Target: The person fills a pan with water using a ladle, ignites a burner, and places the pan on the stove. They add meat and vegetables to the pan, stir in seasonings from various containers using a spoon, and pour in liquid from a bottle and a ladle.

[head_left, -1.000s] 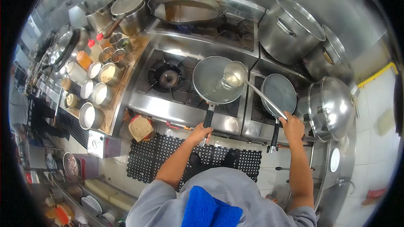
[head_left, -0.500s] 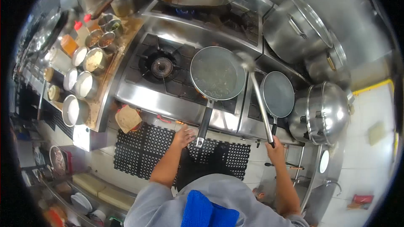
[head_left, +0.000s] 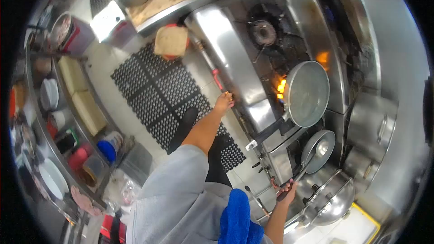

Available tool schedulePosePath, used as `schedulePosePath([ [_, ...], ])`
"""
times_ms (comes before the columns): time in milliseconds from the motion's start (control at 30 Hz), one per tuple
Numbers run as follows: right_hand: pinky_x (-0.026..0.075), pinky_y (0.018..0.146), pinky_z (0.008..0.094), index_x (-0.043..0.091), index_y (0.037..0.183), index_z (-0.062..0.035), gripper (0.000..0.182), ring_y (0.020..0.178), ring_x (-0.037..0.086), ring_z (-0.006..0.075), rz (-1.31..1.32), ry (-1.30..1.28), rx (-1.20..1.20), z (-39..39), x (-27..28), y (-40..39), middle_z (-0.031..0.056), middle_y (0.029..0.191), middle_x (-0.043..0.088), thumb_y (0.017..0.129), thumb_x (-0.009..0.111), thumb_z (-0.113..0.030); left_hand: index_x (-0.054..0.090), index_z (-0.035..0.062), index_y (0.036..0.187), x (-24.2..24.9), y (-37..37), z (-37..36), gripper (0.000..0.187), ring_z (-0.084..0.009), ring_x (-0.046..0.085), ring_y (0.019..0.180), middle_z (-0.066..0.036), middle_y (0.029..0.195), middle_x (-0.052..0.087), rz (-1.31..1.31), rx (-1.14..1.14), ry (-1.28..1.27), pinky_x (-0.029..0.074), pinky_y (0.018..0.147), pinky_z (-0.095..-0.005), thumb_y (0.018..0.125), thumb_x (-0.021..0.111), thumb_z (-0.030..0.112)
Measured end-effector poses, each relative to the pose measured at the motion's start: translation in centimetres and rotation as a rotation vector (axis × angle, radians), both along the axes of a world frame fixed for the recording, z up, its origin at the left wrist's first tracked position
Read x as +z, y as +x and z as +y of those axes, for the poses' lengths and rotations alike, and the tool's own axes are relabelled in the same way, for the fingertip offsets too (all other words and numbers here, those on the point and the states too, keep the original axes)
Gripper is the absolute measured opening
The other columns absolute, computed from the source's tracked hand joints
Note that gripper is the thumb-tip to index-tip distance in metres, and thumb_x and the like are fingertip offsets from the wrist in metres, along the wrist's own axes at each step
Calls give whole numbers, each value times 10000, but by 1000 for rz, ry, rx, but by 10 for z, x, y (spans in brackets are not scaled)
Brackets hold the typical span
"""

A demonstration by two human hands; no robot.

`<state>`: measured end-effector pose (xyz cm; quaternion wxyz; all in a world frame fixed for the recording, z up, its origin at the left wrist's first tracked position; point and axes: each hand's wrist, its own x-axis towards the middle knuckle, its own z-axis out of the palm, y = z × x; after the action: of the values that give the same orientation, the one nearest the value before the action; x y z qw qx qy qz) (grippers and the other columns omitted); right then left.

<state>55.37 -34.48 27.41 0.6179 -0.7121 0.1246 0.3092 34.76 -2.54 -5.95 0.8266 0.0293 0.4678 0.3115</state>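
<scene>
Left hand [head_left: 224, 102]: at the front edge of the steel stove [head_left: 246, 79], beside the red section of a gas pipe [head_left: 216, 77]. Fingers partly curled; whether they grip a control cannot be confirmed, as the contact is too small to resolve.

Right hand [head_left: 285, 193]: closed around the dark handle end of a ladle [head_left: 322, 148]. The ladle bowl lies within the smaller frying pan [head_left: 318, 163], beyond the right hand; firm contact with the pan floor cannot be verified.

Larger frying pan [head_left: 308, 94]: on the stove, beyond the left hand, upright, held by neither hand. Its black handle [head_left: 267, 134] points back towards the space between the hands. Orange flames [head_left: 281, 88] show at the pan's near side. The interior is pale grey; whether liquid is present cannot be determined.

Further items: a burner [head_left: 263, 32] stands on the far left side of the left hand. A domed steel vessel [head_left: 332, 204] sits near the right hand, on its outer side. A perforated black mat [head_left: 156, 83] covers floor behind the left hand.

Status: pan placed and fire alight. The ladle appears to be out of the larger pan. No food is discernible in either pan; the stage reached is judged early, with low certainty.
</scene>
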Motion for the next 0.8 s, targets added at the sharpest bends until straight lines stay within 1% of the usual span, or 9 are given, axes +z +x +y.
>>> schedulePosePath([
  [133, 424, 535, 238, 533, 938, -85, 319, 579, 475, 105, 21, -201, 149, -11, -3, 36, -9, 696, 503, 926, 480, -399, 489, 53, 1103, 14, -6, 9, 320, -197, 587, 869, -61, 1008, 545, 22, -66, -43, 506, 760, -306, 901, 514, 301],
  [300, 449, 606, 302, 531, 946, -78, 311, 672, 547, 175, 37, -353, 217, -17, 4, 47, 44, 765, 568, 910, 506, -386, 475, 35, 1085, 21, -6, 8, 336, -197, 591, 846, -58, 972, 529, -1, -10, -60, 520, 747, -311, 892, 534, 302],
  [367, 453, 629, 315, 531, 950, -76, 328, 740, 580, 192, 92, -541, 263, -21, 7, 52, 70, 811, 599, 893, 527, -399, 478, 43, 1097, 19, -7, 9, 341, -190, 592, 843, -59, 976, 531, 8, -61, -56, 517, 739, -309, 895, 524, 315],
  [400, 461, 632, 314, 532, 1046, -55, 372, 744, 595, 203, 100, -580, 325, -21, 12, 52, 83, 845, 607, 878, 543, -386, 478, 43, 1097, 18, -6, 9, 341, -190, 592, 843, -59, 976, 531, 4, -56, -61, 517, 739, -309, 895, 524, 315],
  [433, 461, 632, 314, 532, 1046, -55, 372, 744, 595, 203, 97, -585, 331, -27, 11, 56, 83, 845, 607, 878, 543, -386, 479, 49, 1104, 18, -5, 8, 345, -187, 593, 838, -61, 979, 533, 16, -70, -54, 516, 732, -307, 897, 520, 322],
  [500, 467, 642, 301, 502, 1168, -48, 397, 758, 601, 182, -1052, -1374, 948, -45, 6, 70, 83, 884, 609, 873, 557, -308, 480, 54, 1111, 18, -6, 9, 349, -184, 594, 833, -62, 981, 534, 26, -79, -50, 516, 724, -306, 899, 515, 330],
  [633, 470, 653, 278, 444, 1261, -41, 445, 759, 593, 154, -920, -1120, 902, 13, 43, 37, 85, 932, 611, 871, 558, -223, 483, 54, 1113, 12, -6, 8, 358, -184, 601, 814, -69, 980, 542, 43, -115, -44, 519, 696, -307, 903, 508, 343],
  [700, 465, 647, 256, 438, 1263, -37, 417, 763, 581, 138, -556, -869, 897, 64, 48, -5, 85, 948, 612, 882, 544, -172, 483, 45, 1108, 11, -5, 8, 363, -187, 607, 813, -74, 979, 544, 32, -99, -33, 523, 687, -309, 904, 507, 343],
  [800, 461, 634, 245, 426, 1270, -36, 415, 747, 574, 128, -430, -695, 1006, 106, 30, -48, 80, 945, 611, 890, 532, -166, 482, 22, 1095, 10, -4, 12, 368, -198, 620, 808, -85, 974, 548, 43, -104, -53, 531, 672, -313, 906, 506, 337],
])
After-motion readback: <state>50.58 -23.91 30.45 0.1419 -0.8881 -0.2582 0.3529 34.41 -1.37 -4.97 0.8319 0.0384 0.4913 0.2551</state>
